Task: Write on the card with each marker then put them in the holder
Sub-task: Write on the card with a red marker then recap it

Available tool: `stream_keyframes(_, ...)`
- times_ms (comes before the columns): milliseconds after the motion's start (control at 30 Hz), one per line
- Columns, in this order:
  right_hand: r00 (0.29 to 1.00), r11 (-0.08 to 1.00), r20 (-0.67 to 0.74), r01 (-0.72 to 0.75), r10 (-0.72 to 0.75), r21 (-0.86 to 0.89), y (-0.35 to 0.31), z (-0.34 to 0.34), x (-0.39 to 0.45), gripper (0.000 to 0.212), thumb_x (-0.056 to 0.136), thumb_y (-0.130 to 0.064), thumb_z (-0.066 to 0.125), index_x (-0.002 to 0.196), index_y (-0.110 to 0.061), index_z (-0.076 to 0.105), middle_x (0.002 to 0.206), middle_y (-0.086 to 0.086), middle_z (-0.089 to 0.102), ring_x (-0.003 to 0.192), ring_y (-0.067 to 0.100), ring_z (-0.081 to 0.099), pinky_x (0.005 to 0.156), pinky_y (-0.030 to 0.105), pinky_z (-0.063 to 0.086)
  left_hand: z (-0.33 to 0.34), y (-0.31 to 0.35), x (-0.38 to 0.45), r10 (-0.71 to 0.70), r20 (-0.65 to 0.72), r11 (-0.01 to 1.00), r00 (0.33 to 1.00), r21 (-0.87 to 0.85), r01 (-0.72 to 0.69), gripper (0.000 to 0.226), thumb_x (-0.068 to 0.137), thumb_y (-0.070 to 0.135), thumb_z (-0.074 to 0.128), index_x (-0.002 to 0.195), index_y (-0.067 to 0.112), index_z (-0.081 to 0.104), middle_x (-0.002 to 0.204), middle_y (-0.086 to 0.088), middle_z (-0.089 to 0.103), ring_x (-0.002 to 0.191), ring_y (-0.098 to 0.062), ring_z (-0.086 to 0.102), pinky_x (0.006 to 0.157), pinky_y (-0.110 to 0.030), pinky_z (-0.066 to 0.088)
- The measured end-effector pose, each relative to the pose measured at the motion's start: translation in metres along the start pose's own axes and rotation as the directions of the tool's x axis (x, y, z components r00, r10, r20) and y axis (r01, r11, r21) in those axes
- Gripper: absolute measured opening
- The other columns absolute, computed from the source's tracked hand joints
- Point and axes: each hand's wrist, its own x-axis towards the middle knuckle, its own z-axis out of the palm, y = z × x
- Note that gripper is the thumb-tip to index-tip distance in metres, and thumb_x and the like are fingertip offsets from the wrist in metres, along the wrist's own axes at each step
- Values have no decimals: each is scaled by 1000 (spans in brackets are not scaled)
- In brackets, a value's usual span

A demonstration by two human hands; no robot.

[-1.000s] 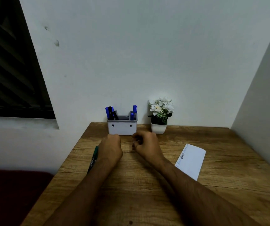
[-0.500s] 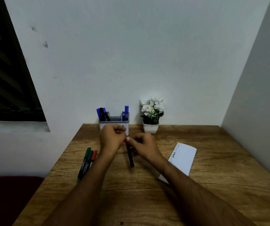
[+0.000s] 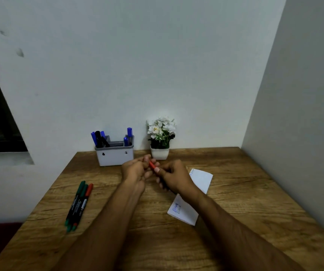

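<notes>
One wooden table [image 3: 235,192] against pale walls [image 3: 157,65], corner right.

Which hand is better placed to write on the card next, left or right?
Right, probably. The right hand lies directly over the card and grips the red marker, while the left hand pinches its end farther from the card.

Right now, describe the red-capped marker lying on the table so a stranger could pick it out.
Start at the wooden table's left edge, where three black-barrelled markers lie side by side. The red-capped marker is the rightmost, nearest the left forearm; the other two have green caps.
</notes>
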Motion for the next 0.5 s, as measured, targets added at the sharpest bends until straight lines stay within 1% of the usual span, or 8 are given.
stream_keyframes(100, 996, 996, 15, -85, 84, 30, -3, -15, -5, 37, 105, -19, 59, 74, -4, 70, 60, 9, 63, 44, 13, 52, 42, 23, 42, 9, -11, 4, -6, 27, 999, 1000, -35, 7, 16, 97, -5, 50, 101, -2, 65, 84, -14, 70, 66, -20, 72, 60, -32, 61)
stream_keyframes(200, 971, 969, 88, -229, 222, 88, 2, -37, -14, 29, 105, -15, 60, 82, 0, 71, 60, 5, 62, 43, 9, 52, 40, 22, 40, 3, 0, 17, 51, -125, 987, 991, -145, -69, 10, 95, -2, 55, 98, -1, 64, 92, -16, 69, 74, -22, 70, 67, -38, 63)
stream_keyframes(233, 965, 962, 94, -255, 246, 99, 6, -43, -19, 28, 104, -14, 60, 85, 1, 72, 60, 6, 62, 43, 9, 52, 40, 22, 40, -2, 4, 22, 96, -174, 992, 980, -65, -108, 7, 94, 1, 59, 96, 2, 66, 92, -15, 70, 77, -22, 71, 69, -38, 62)
stream_keyframes(267, 964, 958, 78, -263, 255, 114, 11, -48, -22, 27, 104, -13, 60, 85, 2, 72, 61, 7, 63, 43, 10, 53, 41, 22, 41, -6, 4, 27, 173, -181, 981, 968, 120, -153, 4, 91, 5, 65, 93, 6, 68, 91, -13, 72, 78, -22, 72, 72, -40, 62)
stream_keyframes(300, 967, 958, 44, -254, 250, 132, 17, -52, -24, 28, 104, -13, 61, 84, 4, 72, 62, 8, 64, 44, 10, 54, 41, 22, 43, -8, 0, 29, 291, -139, 894, 946, 391, -218, 6, 86, 11, 72, 91, 12, 70, 88, -8, 73, 77, -20, 73, 73, -42, 62)
stream_keyframes(367, 972, 956, -31, -223, 232, 189, 26, -56, -26, 29, 103, -13, 63, 87, 9, 72, 63, 10, 67, 45, 12, 58, 43, 24, 47, -5, -17, 29, 467, 116, 482, 877, 798, -362, 18, 76, 29, 82, 90, 24, 72, 82, 6, 73, 74, -11, 71, 70, -37, 62)
stream_keyframes(433, 968, 940, -82, -205, 235, 273, 31, -56, -28, 28, 101, -14, 66, 92, 12, 73, 66, 13, 70, 48, 15, 61, 45, 25, 50, 1, -34, 26, 495, 325, 139, 806, 886, -442, 26, 71, 41, 84, 89, 28, 72, 81, 14, 70, 74, -4, 66, 67, -31, 59)
stream_keyframes(500, 964, 916, -104, -196, 246, 350, 34, -57, -30, 25, 99, -12, 68, 93, 11, 73, 70, 16, 71, 52, 18, 64, 47, 27, 52, 6, -45, 25, 492, 409, -65, 768, 897, -436, 29, 71, 47, 83, 90, 28, 73, 83, 13, 71, 75, -5, 64, 66, -30, 58)
